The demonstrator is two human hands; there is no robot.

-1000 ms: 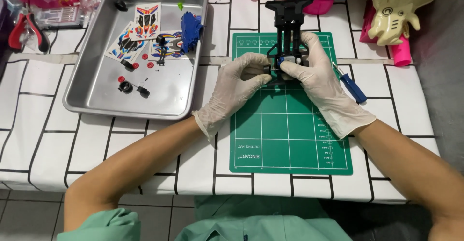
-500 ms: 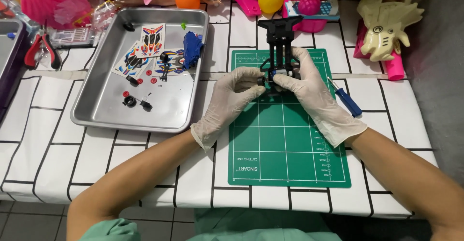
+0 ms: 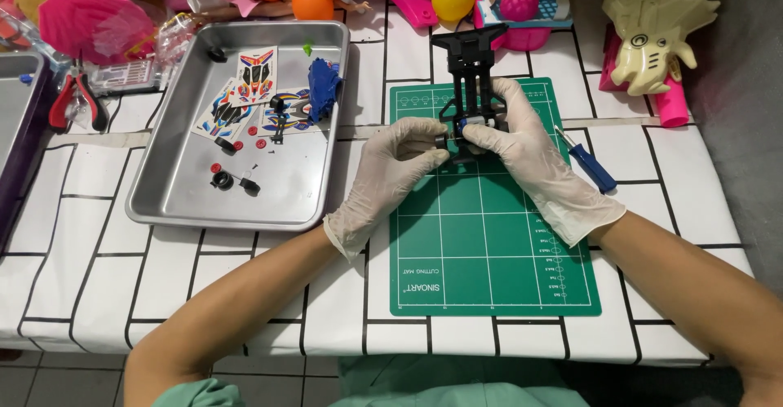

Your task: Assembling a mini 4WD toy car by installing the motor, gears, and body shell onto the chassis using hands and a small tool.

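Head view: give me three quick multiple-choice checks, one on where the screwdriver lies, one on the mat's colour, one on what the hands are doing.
1. Where does the blue-handled screwdriver lie?
A. in the metal tray
B. at the mat's right edge, beside the right hand
C. on the floor

2. What colour is the cutting mat?
A. green
B. red
C. grey

3. What is the state of the black toy car chassis?
A. lying alone in the tray
B. gripped by both gloved hands over the mat
C. held by one hand only

Answers: 1 B, it rests by the right hand; 2 A, the gridded mat is green; 3 B, the left hand and right hand both pinch it.
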